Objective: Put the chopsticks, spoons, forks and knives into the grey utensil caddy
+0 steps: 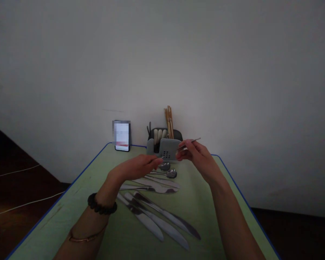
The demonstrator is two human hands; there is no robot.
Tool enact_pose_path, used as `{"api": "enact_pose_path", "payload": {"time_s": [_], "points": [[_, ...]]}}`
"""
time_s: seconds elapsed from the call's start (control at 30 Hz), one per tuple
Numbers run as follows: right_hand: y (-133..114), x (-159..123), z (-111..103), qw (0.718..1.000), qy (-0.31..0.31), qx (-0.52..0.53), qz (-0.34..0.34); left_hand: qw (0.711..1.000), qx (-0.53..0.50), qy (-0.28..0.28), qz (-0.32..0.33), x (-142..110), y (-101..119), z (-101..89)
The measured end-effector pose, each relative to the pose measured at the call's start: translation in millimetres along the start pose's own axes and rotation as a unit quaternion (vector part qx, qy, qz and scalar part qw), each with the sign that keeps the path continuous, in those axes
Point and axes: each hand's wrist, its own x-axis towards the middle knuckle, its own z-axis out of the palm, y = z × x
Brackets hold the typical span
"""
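Note:
My right hand [196, 153] is raised just right of the grey cutlery holder [150, 147], pinching a thin metal piece of cutlery [196, 139]; its kind does not show. In front of the holder, my left hand [141, 167] has its fingers pressed together. A small glint shows at its fingertips, but what they hold, if anything, I cannot make out. Beneath and beside the left hand lie two metal spoons [171, 173], partly covered by it. Nearer to me, several table knives [162, 220] are spread slantwise on the green table [206, 216].
Bamboo chopsticks [169, 122] and several white handles [159, 135] stand in the holder, which is close to the wall [162, 65]. A lit phone [122, 136] is propped upright at the back left. Blue edging [78, 176] runs round the table; a white cable [29, 206] hangs at the left.

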Motion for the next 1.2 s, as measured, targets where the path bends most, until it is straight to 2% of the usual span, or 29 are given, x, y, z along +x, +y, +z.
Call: {"api": "enact_pose_path", "payload": {"time_s": [0.13,0.43,0.57,0.77,0.97,1.2], "points": [[-2.2,-1.0,-0.4,1.0,0.007,-0.013,0.013,0.999,0.031,0.028,0.001,-1.2,-1.3,-2.2],[-0.4,1.1,0.4,0.999,0.019,0.027,0.025,0.999,0.052,0.005,0.006,-3.3,-2.2,-6.3],[-0.5,0.9,-0.3,0.999,0.027,0.025,0.023,0.999,0.038,-0.016,-0.01,-5.0,-3.0,-8.1],[-0.7,0.1,0.5,0.999,0.03,0.029,0.009,0.999,0.037,-0.017,-0.023,-6.4,-1.5,-9.0],[-4.1,-2.3,-2.4,0.999,0.016,-0.042,-0.022,0.999,-0.009,-0.04,-0.029,-3.1,-10.5,-5.4],[-8.2,-4.1,-8.0,0.998,0.009,-0.052,-0.03,0.999,0.036,0.003,0.007,-3.7,-5.9,-8.5]]}}
